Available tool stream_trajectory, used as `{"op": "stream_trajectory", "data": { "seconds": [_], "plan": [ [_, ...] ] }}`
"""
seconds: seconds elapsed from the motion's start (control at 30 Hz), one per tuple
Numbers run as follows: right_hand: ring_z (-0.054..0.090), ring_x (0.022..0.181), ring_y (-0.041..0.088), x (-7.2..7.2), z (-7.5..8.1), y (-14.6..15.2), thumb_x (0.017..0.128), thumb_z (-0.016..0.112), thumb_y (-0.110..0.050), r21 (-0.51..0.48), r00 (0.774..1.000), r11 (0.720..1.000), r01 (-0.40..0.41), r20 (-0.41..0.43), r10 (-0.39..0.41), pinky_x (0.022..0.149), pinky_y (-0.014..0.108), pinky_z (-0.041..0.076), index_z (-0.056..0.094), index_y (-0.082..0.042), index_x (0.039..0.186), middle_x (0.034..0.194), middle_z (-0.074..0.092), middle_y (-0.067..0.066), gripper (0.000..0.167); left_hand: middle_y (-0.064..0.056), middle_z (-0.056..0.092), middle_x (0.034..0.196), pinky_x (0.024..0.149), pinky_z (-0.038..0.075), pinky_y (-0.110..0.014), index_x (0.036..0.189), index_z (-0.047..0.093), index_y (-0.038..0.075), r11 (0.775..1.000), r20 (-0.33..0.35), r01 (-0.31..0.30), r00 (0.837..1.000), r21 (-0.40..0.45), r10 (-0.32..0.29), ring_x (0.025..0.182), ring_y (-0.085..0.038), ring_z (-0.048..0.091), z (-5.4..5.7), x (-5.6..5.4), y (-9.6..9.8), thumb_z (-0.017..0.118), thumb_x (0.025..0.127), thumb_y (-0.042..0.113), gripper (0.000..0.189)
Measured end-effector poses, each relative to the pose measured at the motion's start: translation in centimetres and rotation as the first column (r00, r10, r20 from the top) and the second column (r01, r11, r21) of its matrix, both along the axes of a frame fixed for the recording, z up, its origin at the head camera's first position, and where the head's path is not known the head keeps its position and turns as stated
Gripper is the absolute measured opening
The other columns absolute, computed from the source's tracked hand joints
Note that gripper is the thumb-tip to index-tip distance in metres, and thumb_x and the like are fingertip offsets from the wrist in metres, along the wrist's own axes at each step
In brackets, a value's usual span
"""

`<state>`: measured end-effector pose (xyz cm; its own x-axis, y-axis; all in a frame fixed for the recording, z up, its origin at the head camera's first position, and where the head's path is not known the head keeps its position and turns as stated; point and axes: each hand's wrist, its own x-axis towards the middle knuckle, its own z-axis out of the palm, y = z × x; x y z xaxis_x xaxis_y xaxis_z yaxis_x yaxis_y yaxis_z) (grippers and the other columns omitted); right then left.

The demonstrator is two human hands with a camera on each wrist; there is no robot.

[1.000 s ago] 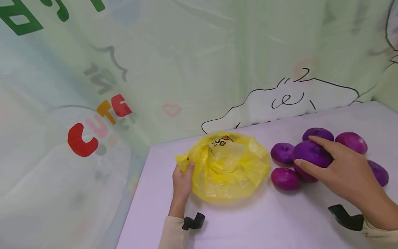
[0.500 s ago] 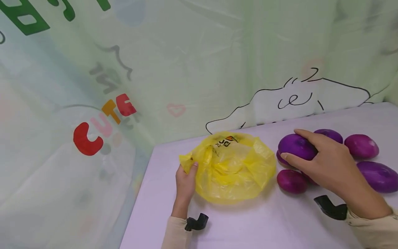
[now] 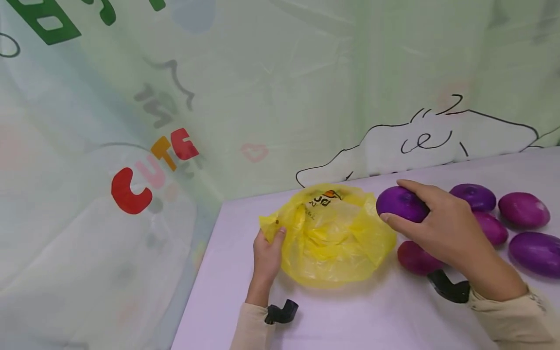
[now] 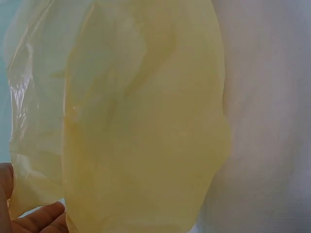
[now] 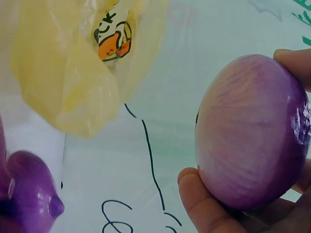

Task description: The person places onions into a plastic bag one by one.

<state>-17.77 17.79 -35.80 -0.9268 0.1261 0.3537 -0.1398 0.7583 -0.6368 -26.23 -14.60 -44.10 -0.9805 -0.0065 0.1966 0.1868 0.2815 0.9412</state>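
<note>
A translucent yellow plastic bag (image 3: 332,262) with printing near its top stands puffed out on the table, its mouth spread. My left hand (image 3: 268,255) pinches the bag's left edge between thumb and fingers; in the left wrist view the film (image 4: 146,126) covers most of the scene. Beside the bag's right rim, my right hand (image 3: 452,236) grips a shiny purple onion (image 3: 400,204), raised above the table. Close up in the right wrist view, that onion (image 5: 248,131) shows pale streaked skin, with fingertips around it. The bag's inside bottom is hard to make out.
Several more purple onions lie on the right of the white table (image 3: 350,316), among them a dark one (image 3: 472,196), a pinkish one (image 3: 524,210) and a long one (image 3: 537,253). Another onion (image 3: 417,257) lies near the bag. A printed curtain (image 3: 280,97) hangs behind.
My right hand has carried the onion leftward, away from the other onions and up to the bag's right side. The left hand keeps its hold on the bag. The view has shifted slightly.
</note>
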Motion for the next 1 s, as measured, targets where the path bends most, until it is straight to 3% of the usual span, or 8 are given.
{"op": "stream_trajectory", "data": {
  "seconds": [0.5, 0.83, 1.0],
  "plan": [
    [0.060, 0.113, 0.053, -1.8, -0.9, -2.7, 0.085, 0.085, -0.041, -0.033, 0.996, 0.996, -0.077, -0.037, 0.076, 0.084, 0.069, 0.055, 0.054, -0.004, 0.149, 0.139, 0.059, 0.031, 0.080, -0.009, 0.068, 0.124, 0.097, 0.057, -0.041, 0.135, 0.060, 0.006, 1.000, -0.008, 0.024, 1.000, 0.000, -0.024, 0.105, -0.022, 0.067, 0.0, 0.0, 0.1, 0.062, 0.105, 0.025, 0.036],
    [0.059, 0.120, 0.049, -3.0, -1.4, -4.7, 0.087, 0.083, -0.044, -0.068, 0.984, 0.984, -0.162, 0.070, 0.167, 0.088, 0.065, 0.056, 0.050, -0.007, 0.154, 0.145, 0.056, 0.028, 0.083, -0.008, 0.068, 0.124, 0.098, 0.057, -0.041, 0.136, 0.060, 0.008, 0.999, 0.010, 0.037, 0.999, -0.028, -0.036, 0.106, -0.021, 0.067, 0.2, 0.2, 0.4, 0.061, 0.105, 0.026, 0.036],
    [0.060, 0.121, 0.047, -3.7, -2.3, -5.5, 0.087, 0.084, -0.041, -0.085, 0.971, 0.973, -0.216, 0.084, 0.223, 0.093, 0.063, 0.055, 0.051, -0.005, 0.152, 0.145, 0.058, 0.026, 0.081, -0.008, 0.068, 0.122, 0.095, 0.058, -0.041, 0.135, 0.060, 0.008, 0.999, 0.002, 0.042, 0.999, -0.035, -0.042, 0.103, -0.022, 0.068, 0.4, 0.3, 0.4, 0.062, 0.104, 0.026, 0.036]
  ]
}}
